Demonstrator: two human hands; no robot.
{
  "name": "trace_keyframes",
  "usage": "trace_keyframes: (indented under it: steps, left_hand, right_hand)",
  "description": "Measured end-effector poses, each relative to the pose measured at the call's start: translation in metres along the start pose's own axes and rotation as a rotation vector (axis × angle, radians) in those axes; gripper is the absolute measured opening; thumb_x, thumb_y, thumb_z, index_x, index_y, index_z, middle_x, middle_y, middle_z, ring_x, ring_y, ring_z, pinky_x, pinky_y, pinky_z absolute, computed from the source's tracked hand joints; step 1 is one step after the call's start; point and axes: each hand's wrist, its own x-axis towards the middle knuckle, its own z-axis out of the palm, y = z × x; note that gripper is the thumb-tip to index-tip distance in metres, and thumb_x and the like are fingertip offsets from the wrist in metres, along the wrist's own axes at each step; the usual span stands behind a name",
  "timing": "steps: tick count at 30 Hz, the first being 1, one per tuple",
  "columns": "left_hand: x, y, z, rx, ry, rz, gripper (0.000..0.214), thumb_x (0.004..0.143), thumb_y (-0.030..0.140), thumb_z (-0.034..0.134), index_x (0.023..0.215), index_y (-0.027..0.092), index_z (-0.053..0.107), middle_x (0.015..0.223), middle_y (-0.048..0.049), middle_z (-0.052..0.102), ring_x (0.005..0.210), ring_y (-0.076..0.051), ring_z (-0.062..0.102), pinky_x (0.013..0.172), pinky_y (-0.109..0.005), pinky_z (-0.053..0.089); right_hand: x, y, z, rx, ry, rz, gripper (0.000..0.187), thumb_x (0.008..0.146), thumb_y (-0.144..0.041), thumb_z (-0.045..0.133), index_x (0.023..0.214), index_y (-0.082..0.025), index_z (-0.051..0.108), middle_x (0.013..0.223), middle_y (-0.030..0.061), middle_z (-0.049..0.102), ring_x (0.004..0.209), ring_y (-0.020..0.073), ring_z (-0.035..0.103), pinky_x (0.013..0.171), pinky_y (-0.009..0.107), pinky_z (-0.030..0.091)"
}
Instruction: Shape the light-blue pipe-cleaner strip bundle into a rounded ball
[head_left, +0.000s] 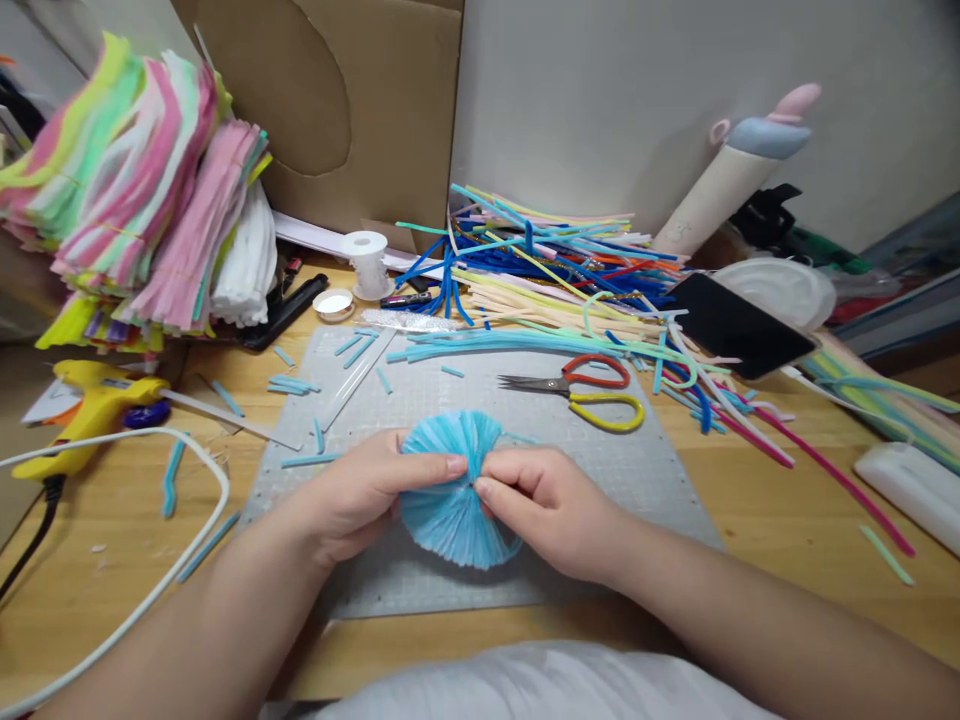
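A round blue pom-pom [450,525] of fuzzy pipe-cleaner strands fans out above the grey cutting mat [375,590]. My left hand [367,490] grips it from the left, the thumb lying across its front and the other fingers hidden behind. At the pom-pom's centre, my right hand [544,505] is closed with thumb and forefinger pinched where the strands gather. What exactly lies between those fingertips is too small to make out. Scissors [566,385] with one red and one yellow handle lie on the mat beyond my right hand. Short blue cut pieces [292,385] are scattered around the mat's left side.
On the left are a yellow hot glue gun [94,410], its white cable [217,470] and bundled coloured pipe cleaners [127,200]. Loose pipe cleaners [555,260], a white spool [367,265] and a dark phone [739,325] lie at the back. A bottle [727,175] leans at back right.
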Motion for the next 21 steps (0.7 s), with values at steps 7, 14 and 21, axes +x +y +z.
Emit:
trace_keyframes:
  steps: [7,14,21]
  left_hand:
    - [0.0006,-0.0050,-0.0013,0.152,-0.023,0.041,0.017,0.069,0.024,0.075,0.083,0.015,0.071,0.081,-0.0006,0.068,0.073,-0.013,0.058,0.072,-0.025,0.046]
    - [0.0033,-0.0087,0.0013,0.063,-0.034,0.082,0.013,0.067,0.020,0.075,0.076,0.014,0.070,0.073,-0.0003,0.066,0.066,-0.012,0.056,0.066,-0.024,0.046]
    - [0.0043,-0.0065,-0.0006,0.058,0.043,0.087,0.031,0.072,0.046,0.071,0.078,0.015,0.069,0.074,-0.0030,0.068,0.065,-0.015,0.058,0.064,-0.027,0.047]
  right_hand:
    - [-0.0076,0.0003,0.0015,-0.128,-0.053,-0.068,0.035,0.089,-0.021,0.041,0.056,-0.019,0.031,0.054,-0.0051,0.034,0.051,0.0087,0.033,0.050,0.025,0.026]
    - [-0.0082,0.0019,-0.0006,-0.089,-0.082,-0.085,0.032,0.090,-0.024,0.042,0.059,-0.020,0.036,0.056,-0.0047,0.038,0.053,0.0089,0.035,0.052,0.024,0.028]
    - [-0.0022,0.0041,-0.0034,0.006,-0.029,0.022,0.034,0.088,-0.027,0.043,0.056,-0.020,0.034,0.056,-0.0044,0.035,0.053,0.0097,0.034,0.051,0.024,0.029]
